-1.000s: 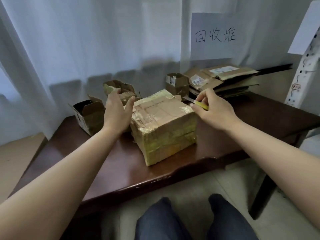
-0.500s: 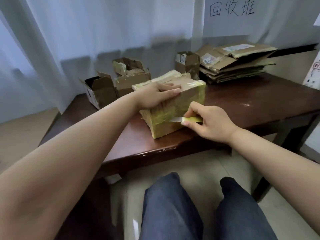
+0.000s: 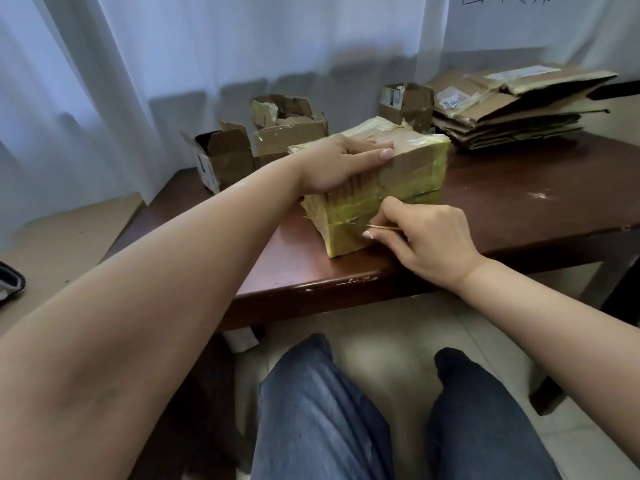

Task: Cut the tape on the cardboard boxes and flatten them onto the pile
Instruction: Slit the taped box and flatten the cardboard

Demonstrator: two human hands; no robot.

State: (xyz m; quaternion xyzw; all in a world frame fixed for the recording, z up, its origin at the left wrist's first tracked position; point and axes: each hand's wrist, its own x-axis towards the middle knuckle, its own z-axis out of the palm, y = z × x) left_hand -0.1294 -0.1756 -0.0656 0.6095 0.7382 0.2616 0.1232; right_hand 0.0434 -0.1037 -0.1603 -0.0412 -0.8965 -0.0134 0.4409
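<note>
Box in hand: taped cardboard box (image 3: 398, 174), wrapped in yellowish tape, sits near the front edge of the bench (image 3: 519, 209), at the centre of the view.
Left hand: left hand (image 3: 341, 161) lies flat across the box top, fingers straight and pointing toward 3 o'clock, pressing it steady; it grips nothing.
Right hand: right hand (image 3: 422, 233) is curled round a thin yellow cutter (image 3: 382, 228), pinched between thumb and fingers, its tip against the taped near face of the box, low down. Blade itself is too slim to make out.
Step under way: by my reading, the tape on the side of this box is being slit; the box is whole and upright, its flaps closed, so nothing of it is flattened yet.
Done so far: flattened cardboard pile (image 3: 512, 109) lies at 2 o'clock from the box, several sheets deep, so some boxes look finished.
Left to do: three small boxes stand behind at the back of the bench — an open box (image 3: 225, 157) at 10 o'clock, a torn-open box (image 3: 287, 126) at 11 o'clock, and a small labelled box (image 3: 407, 103) at 12 o'clock, just beside the pile. All three are upright and unflattened.
Progress: roughly midway, I'd judge; four boxes remain standing.
Elsewhere: white curtain (image 3: 207, 46) hangs behind; the person's knees in blue jeans (image 3: 322, 417) show below the bench edge.
</note>
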